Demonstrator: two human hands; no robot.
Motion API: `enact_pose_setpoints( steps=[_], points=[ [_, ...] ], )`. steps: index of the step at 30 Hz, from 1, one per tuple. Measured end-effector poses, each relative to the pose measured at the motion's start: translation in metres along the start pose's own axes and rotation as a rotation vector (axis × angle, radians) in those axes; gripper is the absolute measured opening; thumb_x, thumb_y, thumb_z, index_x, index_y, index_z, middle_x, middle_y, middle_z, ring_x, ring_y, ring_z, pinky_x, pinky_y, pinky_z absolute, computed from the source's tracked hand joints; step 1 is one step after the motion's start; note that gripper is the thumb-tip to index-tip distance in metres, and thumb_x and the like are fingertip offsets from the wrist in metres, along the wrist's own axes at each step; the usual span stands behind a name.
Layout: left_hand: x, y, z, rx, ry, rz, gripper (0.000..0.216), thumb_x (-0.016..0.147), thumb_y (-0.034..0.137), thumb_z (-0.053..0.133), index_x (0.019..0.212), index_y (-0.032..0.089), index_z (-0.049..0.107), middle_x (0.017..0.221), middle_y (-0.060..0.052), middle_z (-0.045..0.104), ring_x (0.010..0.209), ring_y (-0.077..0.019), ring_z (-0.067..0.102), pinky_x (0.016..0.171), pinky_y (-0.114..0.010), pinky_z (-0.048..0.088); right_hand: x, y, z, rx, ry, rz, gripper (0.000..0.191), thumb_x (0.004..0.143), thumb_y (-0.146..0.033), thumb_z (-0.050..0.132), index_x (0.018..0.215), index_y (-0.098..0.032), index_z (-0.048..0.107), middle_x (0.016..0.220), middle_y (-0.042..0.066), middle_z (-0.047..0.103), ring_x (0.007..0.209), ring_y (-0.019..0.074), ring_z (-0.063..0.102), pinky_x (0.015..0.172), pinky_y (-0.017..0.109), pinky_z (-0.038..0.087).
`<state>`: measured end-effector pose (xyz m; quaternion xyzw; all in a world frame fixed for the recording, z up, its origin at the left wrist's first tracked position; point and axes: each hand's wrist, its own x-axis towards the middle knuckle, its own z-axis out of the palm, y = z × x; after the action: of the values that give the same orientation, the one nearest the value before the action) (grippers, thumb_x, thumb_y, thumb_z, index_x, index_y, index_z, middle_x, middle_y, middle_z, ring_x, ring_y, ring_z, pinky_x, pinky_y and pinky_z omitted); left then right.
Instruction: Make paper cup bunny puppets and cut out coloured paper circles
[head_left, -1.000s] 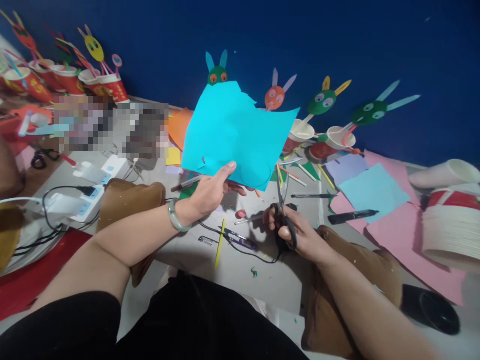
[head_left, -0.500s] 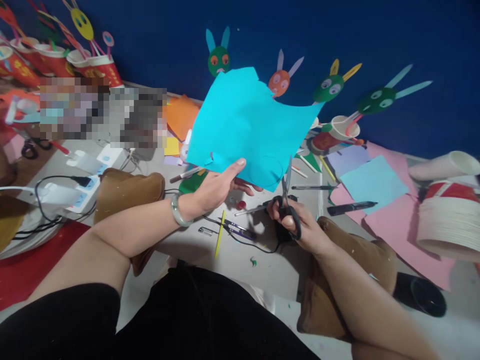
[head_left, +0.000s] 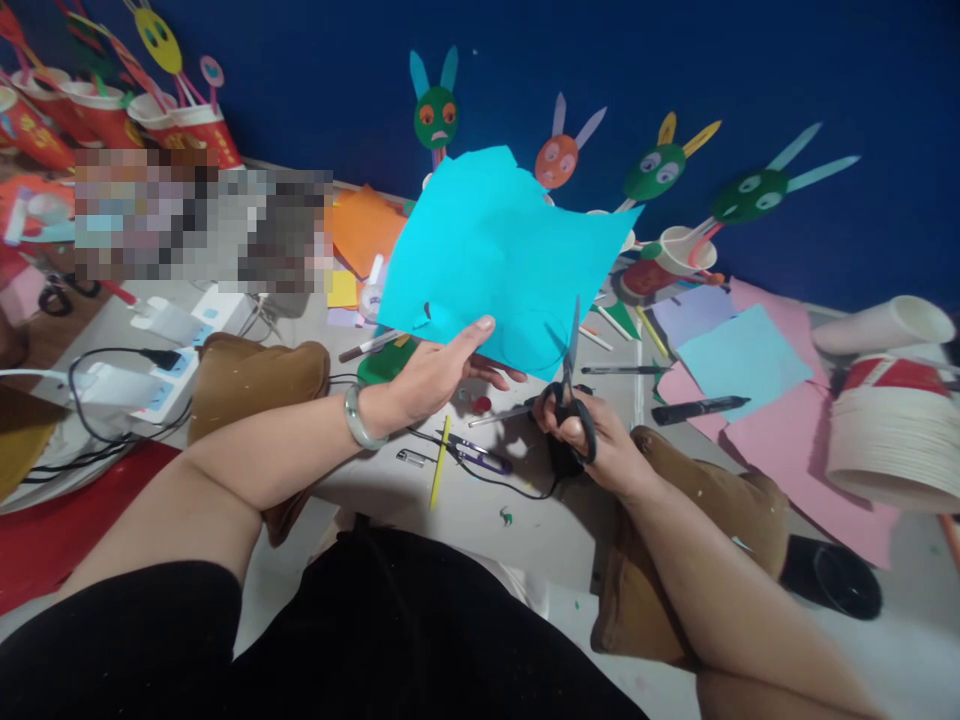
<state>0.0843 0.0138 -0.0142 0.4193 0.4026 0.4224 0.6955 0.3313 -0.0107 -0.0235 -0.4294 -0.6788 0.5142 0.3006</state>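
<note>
A sheet of bright blue paper (head_left: 495,240) is held up above the table, its top edge cut unevenly. My left hand (head_left: 442,378) pinches its lower edge, thumb on the front and fingers behind. Near the lower right of the sheet, a round outline is drawn; a small hole shows at the lower left. My right hand (head_left: 592,435) grips black-handled scissors (head_left: 570,385), fingers through the loops. The blades point upward at the sheet's right lower edge, a little apart; whether they touch the paper is hard to tell.
Paper rabbit heads (head_left: 436,118) stand along the blue wall. Pink paper (head_left: 832,480), a black marker (head_left: 701,410) and stacked paper cups (head_left: 892,440) lie right. A power strip (head_left: 169,380) with cables is left. A yellow stick (head_left: 441,462) and thread snips (head_left: 476,452) lie below my hands.
The scissors have turned more upright and their blades have closed in on the paper's right lower edge. The sheet's top has tipped slightly down; my left hand keeps its hold.
</note>
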Motion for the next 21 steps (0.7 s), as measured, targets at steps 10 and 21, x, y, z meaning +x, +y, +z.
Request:
enact_pose_setpoints(
  steps=[10, 21],
  points=[
    [-0.0027, 0.0022, -0.0015, -0.010, 0.022, -0.024, 0.059, 0.103, 0.074, 0.067, 0.080, 0.020, 0.078, 0.083, -0.011, 0.085, 0.100, -0.0289, 0.087, 0.095, -0.042, 0.074, 0.0002, -0.0002, -0.0001, 0.020, 0.001, 0.043, 0.078, 0.085, -0.102, 0.064, 0.072, -0.026, 0.055, 0.067, 0.001, 0.050, 0.067, 0.0203, 0.046, 0.064, 0.037, 0.035],
    [-0.0043, 0.0044, -0.0049, 0.065, 0.028, -0.011, 0.059, 0.102, 0.077, 0.065, 0.098, 0.022, 0.086, 0.081, -0.009, 0.084, 0.098, -0.0288, 0.087, 0.085, -0.038, 0.073, -0.0001, 0.0032, 0.0005, 0.058, 0.010, 0.055, 0.079, 0.084, -0.102, 0.067, 0.069, -0.025, 0.054, 0.065, 0.000, 0.046, 0.062, 0.0176, 0.040, 0.058, 0.035, 0.030]
  ],
)
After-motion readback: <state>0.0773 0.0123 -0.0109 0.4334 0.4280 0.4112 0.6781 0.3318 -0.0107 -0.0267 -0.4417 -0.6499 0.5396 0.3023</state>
